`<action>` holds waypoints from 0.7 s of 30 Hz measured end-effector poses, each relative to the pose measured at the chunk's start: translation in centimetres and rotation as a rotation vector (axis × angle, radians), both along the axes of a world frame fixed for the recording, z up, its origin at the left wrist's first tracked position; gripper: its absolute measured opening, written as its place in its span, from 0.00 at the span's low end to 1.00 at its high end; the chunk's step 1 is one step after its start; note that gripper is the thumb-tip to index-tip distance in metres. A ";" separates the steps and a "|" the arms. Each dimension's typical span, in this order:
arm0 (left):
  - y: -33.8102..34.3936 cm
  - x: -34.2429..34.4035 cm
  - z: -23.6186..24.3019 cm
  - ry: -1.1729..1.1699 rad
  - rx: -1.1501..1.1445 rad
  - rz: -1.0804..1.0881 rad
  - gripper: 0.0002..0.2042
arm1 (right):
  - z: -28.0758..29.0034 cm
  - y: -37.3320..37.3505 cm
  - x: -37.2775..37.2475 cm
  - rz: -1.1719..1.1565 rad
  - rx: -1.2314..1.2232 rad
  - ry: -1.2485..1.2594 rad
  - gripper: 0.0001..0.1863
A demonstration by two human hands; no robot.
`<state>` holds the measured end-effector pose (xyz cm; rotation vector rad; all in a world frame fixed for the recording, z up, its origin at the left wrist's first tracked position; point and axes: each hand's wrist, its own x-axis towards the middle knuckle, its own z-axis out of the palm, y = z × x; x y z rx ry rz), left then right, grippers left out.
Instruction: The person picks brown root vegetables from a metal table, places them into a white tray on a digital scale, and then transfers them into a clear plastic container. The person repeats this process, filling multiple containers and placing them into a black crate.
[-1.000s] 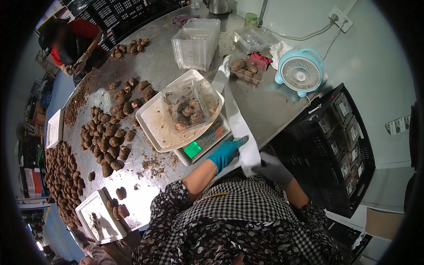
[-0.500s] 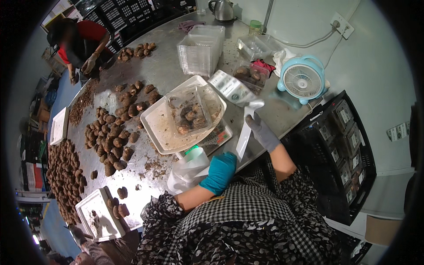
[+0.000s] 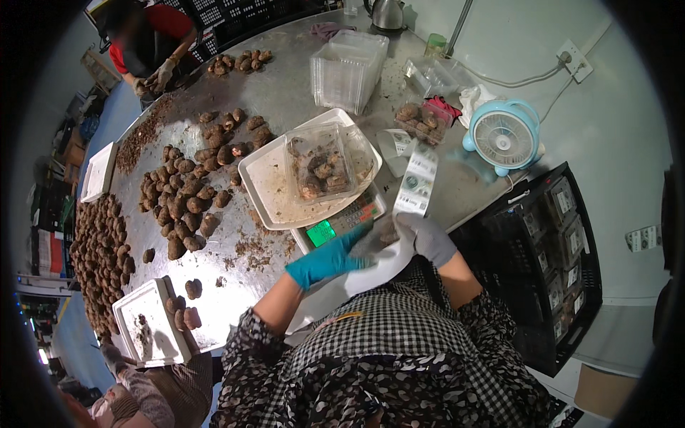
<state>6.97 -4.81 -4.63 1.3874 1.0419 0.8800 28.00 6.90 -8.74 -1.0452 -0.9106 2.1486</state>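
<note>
In the middle of the frame, a long white label strip (image 3: 417, 182) runs between the person's gloved hands, and its lie has just changed: half a second ago it showed a narrow blank band at the right hand, while now its printed face is turned up and leads straight to the grip. The right hand (image 3: 429, 240), in grey, has its fingers clamped on the strip just right of centre. The left hand (image 3: 330, 258), in teal, was bunched over the strip and has now opened out, thumb and fingers apart; whether it touches the blank backing beside it, I cannot tell. For the handling, this means the grey glove appears to carry the strip's hold, with the printed labels right at its fingers. The backing sags below the hands towards the lower centre, and the white loop that partly hid the green display (image 3: 320, 233) of the digital scale (image 3: 352, 216) is gone from there. On the scale sits a cream tray (image 3: 265, 203) bearing a clear plastic box (image 3: 298, 148) with small taro corms (image 3: 321, 171) inside. Farther up and right, beside the strip's folded far end, a filled punnet (image 3: 421, 123) rests on the steel desk (image 3: 285, 89), near a pale-blue fan (image 3: 503, 140).
</note>
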 end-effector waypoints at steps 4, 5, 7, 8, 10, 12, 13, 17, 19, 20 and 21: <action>4.6 1.1 1.1 -0.585 -0.488 0.088 0.22 | 2.3 -3.5 -1.3 0.385 0.484 -0.222 0.16; 5.2 1.5 1.3 -0.777 -0.585 0.043 0.20 | 2.7 -3.9 -1.1 0.505 0.594 -0.207 0.17; 5.8 1.6 2.6 -0.729 -0.608 -0.010 0.18 | 2.0 -4.9 -0.8 0.551 0.869 -0.235 0.17; 5.9 1.3 3.3 -0.731 -0.646 -0.043 0.17 | 1.6 -5.1 -0.7 0.690 0.802 -0.283 0.19; 5.8 0.9 4.1 -0.688 -0.646 -0.019 0.15 | 2.3 -5.4 0.1 0.719 0.591 -0.330 0.20; 5.1 0.9 4.0 -0.537 -0.571 0.136 0.15 | 1.3 -5.0 1.8 0.813 0.776 -0.508 0.24; 4.7 0.7 3.7 -0.463 -0.532 0.228 0.16 | 2.8 -5.2 1.7 0.628 0.736 -0.404 0.25; 4.5 0.8 0.4 -0.955 -0.698 0.315 0.18 | 9.2 -5.8 1.5 -0.012 0.932 -0.528 0.22; 4.0 1.2 0.1 -0.978 -0.636 0.312 0.17 | 10.8 -5.7 0.2 0.039 1.470 -0.625 0.18; 3.8 1.5 0.3 -0.988 -0.609 0.297 0.16 | 11.2 -5.6 -0.4 0.100 1.549 -0.684 0.18; 3.5 1.6 0.4 -0.949 -0.634 0.347 0.16 | 11.5 -5.5 -1.0 0.165 1.626 -0.742 0.17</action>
